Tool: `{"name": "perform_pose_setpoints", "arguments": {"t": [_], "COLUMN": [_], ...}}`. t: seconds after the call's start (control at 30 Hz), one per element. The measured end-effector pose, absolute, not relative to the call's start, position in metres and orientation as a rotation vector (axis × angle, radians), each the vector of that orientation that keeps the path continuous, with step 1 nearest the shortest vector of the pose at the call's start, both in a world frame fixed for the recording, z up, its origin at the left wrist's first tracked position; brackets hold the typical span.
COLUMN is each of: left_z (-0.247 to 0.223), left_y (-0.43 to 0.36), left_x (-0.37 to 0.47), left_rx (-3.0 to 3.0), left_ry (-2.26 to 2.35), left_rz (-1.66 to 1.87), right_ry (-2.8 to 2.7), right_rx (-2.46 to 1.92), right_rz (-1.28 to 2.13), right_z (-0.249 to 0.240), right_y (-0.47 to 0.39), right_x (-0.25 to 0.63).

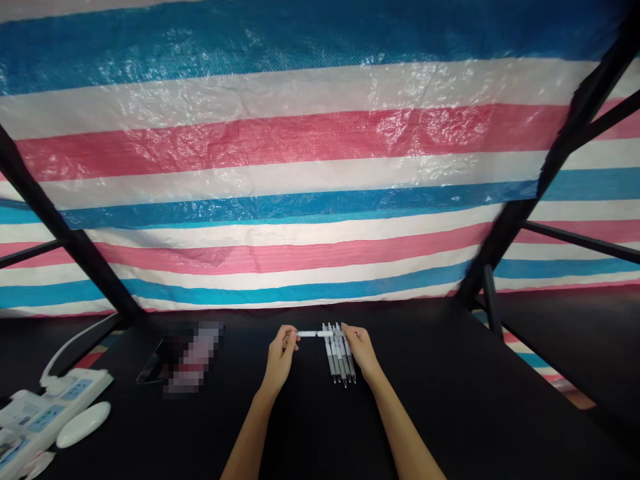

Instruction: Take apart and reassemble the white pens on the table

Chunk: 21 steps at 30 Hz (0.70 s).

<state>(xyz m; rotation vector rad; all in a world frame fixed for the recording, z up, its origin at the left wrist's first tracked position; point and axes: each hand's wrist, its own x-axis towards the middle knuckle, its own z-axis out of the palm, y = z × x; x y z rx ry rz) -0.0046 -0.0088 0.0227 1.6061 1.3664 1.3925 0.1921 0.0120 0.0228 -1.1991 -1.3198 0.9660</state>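
A white and grey pen point(311, 334) is held level between my two hands, its length running left to right. My left hand point(283, 348) pinches one end with thumb and fingers. At the other end, my right hand point(358, 347) grips the pen with its fingertips. Several similar pens point(341, 363) lie side by side on the black table just under the held pen, close to my right hand, their tips pointing toward me. The held pen crosses over their upper ends; whether it touches them I cannot tell.
At the left stand a white power strip point(75, 393) with a plugged cable and a white oval object point(84, 425). A dark flat device point(153, 363), partly pixelated, lies left of my hands. Black frame posts point(505, 233) and a striped sheet point(300, 147) bound the black table point(450, 393).
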Motion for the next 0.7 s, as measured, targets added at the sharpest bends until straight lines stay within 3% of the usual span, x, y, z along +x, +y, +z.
{"name": "perform_pose_setpoints", "arguments": {"t": [0.7], "left_z": [0.0225], "left_y": [-0.0054], "left_x": [-0.0076], "left_rx": [1.605], "left_ry": [1.451], "left_rz": [1.487], "right_ry": [-1.466], "right_rx": [-1.165], "right_rz": [0.935], "right_z": [0.0259], "right_y": [0.0099], "right_x": [0.1886]}}
